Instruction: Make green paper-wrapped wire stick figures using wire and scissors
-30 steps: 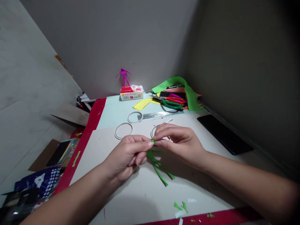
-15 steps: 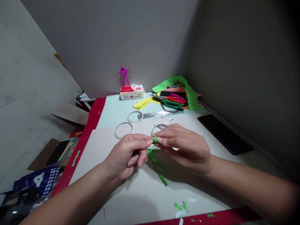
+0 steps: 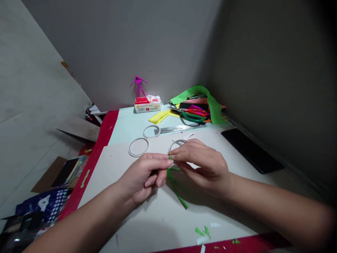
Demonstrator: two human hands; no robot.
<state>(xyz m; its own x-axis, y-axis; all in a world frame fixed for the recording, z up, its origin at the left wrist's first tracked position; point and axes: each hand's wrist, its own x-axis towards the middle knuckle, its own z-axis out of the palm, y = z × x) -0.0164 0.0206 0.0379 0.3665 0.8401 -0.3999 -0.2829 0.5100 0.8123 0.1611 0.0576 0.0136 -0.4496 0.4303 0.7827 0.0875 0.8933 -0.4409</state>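
Grey walls close in behind a desk (image 3: pixel 91 172) edged in red and topped with a white card sheet (image 3: pixel 137 218). Green-handled scissors (image 3: pixel 192 117) lie at 12 o'clock, a black phone (image 3: pixel 251 151) at 2 o'clock, and a wire ring (image 3: pixel 174 144) just beyond the hands. The left hand (image 3: pixel 139 177) and the right hand (image 3: pixel 202 165) meet at centre, their fingers (image 3: pixel 160 158) nearly closed, pinching the tip of a green paper strip (image 3: pixel 174 184). Its length runs toward 5 o'clock, just beside the left hand's curled fingers.
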